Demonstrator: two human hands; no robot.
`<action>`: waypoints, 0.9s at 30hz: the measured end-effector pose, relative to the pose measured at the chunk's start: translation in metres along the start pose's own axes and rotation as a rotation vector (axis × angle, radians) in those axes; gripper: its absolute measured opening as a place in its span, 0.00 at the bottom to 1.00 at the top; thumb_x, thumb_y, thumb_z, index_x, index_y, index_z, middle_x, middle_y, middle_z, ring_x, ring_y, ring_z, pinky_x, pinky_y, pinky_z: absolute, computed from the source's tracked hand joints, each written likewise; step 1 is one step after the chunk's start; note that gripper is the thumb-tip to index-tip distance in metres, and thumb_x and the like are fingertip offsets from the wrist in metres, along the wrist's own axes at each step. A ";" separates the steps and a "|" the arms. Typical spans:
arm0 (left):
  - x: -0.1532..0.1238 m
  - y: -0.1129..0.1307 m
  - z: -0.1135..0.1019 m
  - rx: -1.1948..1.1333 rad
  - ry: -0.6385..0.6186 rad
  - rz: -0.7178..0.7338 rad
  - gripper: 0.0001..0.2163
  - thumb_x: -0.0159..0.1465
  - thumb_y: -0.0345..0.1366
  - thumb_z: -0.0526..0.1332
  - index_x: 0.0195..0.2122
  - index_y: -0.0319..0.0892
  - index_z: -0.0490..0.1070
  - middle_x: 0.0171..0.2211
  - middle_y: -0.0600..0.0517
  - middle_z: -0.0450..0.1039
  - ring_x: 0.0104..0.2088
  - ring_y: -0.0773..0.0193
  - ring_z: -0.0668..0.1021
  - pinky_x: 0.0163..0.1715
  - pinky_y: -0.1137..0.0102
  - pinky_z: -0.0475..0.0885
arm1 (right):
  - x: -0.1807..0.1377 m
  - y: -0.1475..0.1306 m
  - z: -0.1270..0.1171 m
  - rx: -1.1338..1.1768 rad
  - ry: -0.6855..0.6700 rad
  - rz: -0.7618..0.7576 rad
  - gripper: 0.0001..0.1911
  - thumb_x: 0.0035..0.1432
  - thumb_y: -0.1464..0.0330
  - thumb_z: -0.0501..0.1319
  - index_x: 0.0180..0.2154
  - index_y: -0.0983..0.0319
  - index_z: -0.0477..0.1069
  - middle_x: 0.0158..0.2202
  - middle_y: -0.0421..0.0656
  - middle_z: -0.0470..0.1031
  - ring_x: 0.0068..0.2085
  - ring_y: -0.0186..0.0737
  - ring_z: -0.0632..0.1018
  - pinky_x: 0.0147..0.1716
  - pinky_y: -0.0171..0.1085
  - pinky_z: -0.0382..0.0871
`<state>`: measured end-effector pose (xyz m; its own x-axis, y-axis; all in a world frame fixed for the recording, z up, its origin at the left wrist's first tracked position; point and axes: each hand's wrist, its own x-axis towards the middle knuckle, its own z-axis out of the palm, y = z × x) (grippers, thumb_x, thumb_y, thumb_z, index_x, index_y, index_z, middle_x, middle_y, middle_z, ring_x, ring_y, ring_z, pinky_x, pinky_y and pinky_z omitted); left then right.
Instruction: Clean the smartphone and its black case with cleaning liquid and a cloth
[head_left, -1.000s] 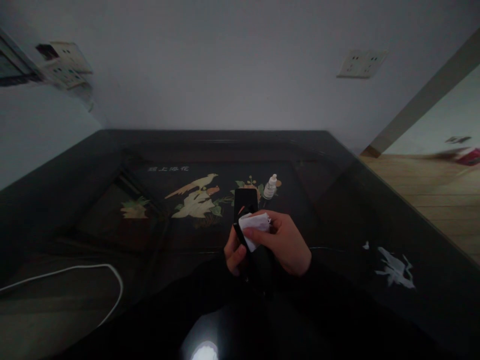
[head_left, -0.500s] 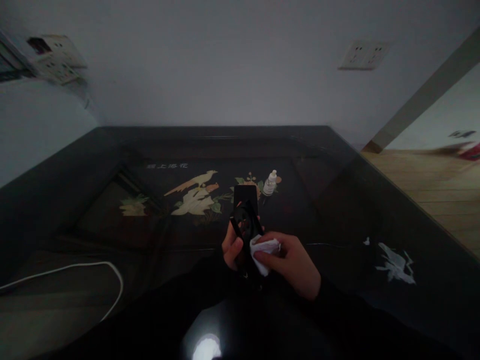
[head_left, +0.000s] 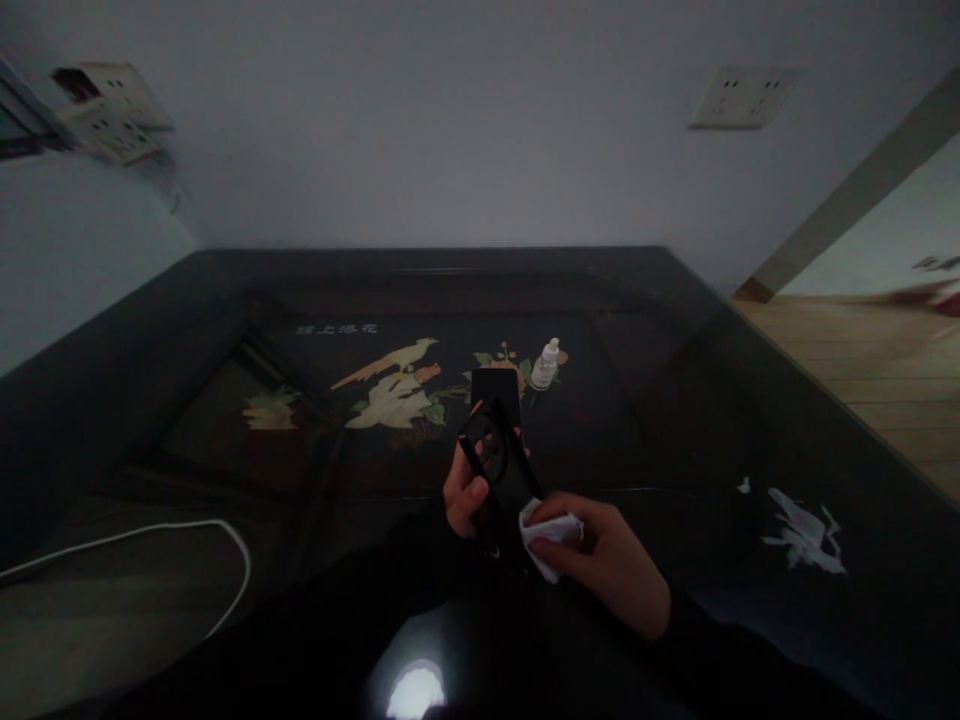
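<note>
My left hand (head_left: 465, 492) grips a black phone (head_left: 501, 470) by its edge, its back with a round camera ring turned up at me. My right hand (head_left: 607, 565) pinches a folded white wipe (head_left: 549, 530) and presses it against the phone's lower part. Both hands hover low over a dark lacquered table (head_left: 675, 400) with an inlaid bird picture (head_left: 390, 385). A second flat black item (head_left: 496, 385) lies on the table just beyond the phone. A small white dropper bottle (head_left: 545, 364) stands upright beyond it, to the right.
A white cable (head_left: 187, 530) curves across the table's near left. A crumpled white scrap (head_left: 802, 525) lies at the right of the table. Wall sockets (head_left: 739, 95) sit on the back wall. Wooden floor (head_left: 862, 370) shows to the right.
My right hand has slid the white wipe down the phone's back, from near the camera ring to its lower end. The left hand keeps its grip on the phone.
</note>
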<state>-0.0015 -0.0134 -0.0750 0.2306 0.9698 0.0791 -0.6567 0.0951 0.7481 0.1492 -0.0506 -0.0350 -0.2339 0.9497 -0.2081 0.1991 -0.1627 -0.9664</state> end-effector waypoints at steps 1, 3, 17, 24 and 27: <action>0.000 0.001 0.000 0.004 0.002 -0.006 0.35 0.52 0.47 0.61 0.59 0.47 0.50 0.54 0.41 0.63 0.47 0.49 0.73 0.44 0.56 0.68 | -0.002 0.004 -0.001 -0.006 -0.009 0.019 0.06 0.46 0.68 0.64 0.30 0.62 0.73 0.27 0.40 0.74 0.26 0.33 0.70 0.25 0.32 0.61; -0.001 0.001 0.001 0.011 0.008 -0.011 0.35 0.52 0.48 0.61 0.59 0.47 0.51 0.55 0.41 0.63 0.47 0.48 0.72 0.45 0.56 0.68 | 0.002 0.002 0.001 0.017 -0.014 0.014 0.06 0.46 0.69 0.64 0.30 0.62 0.73 0.27 0.39 0.74 0.27 0.33 0.71 0.26 0.32 0.62; -0.001 -0.002 0.000 0.058 0.007 0.045 0.34 0.52 0.47 0.61 0.58 0.45 0.53 0.50 0.45 0.68 0.49 0.50 0.71 0.49 0.58 0.65 | 0.024 -0.035 0.008 0.036 -0.024 -0.188 0.05 0.49 0.68 0.63 0.29 0.62 0.70 0.27 0.38 0.73 0.26 0.30 0.71 0.26 0.30 0.62; -0.003 0.002 0.003 0.045 -0.073 0.048 0.35 0.53 0.47 0.60 0.60 0.45 0.49 0.54 0.41 0.63 0.50 0.47 0.70 0.48 0.55 0.65 | -0.001 0.002 -0.001 -0.033 -0.037 0.009 0.04 0.47 0.69 0.62 0.28 0.63 0.70 0.25 0.38 0.72 0.26 0.31 0.71 0.25 0.30 0.62; -0.004 0.001 0.001 0.086 -0.056 0.054 0.34 0.53 0.48 0.60 0.59 0.44 0.52 0.53 0.43 0.65 0.50 0.48 0.70 0.50 0.56 0.63 | 0.014 -0.021 0.006 0.005 0.005 -0.125 0.03 0.48 0.70 0.61 0.28 0.63 0.70 0.26 0.38 0.72 0.26 0.31 0.71 0.25 0.30 0.62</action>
<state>-0.0025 -0.0173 -0.0742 0.2382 0.9586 0.1557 -0.6056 0.0213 0.7955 0.1356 -0.0351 -0.0183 -0.2514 0.9642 -0.0848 0.1634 -0.0441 -0.9856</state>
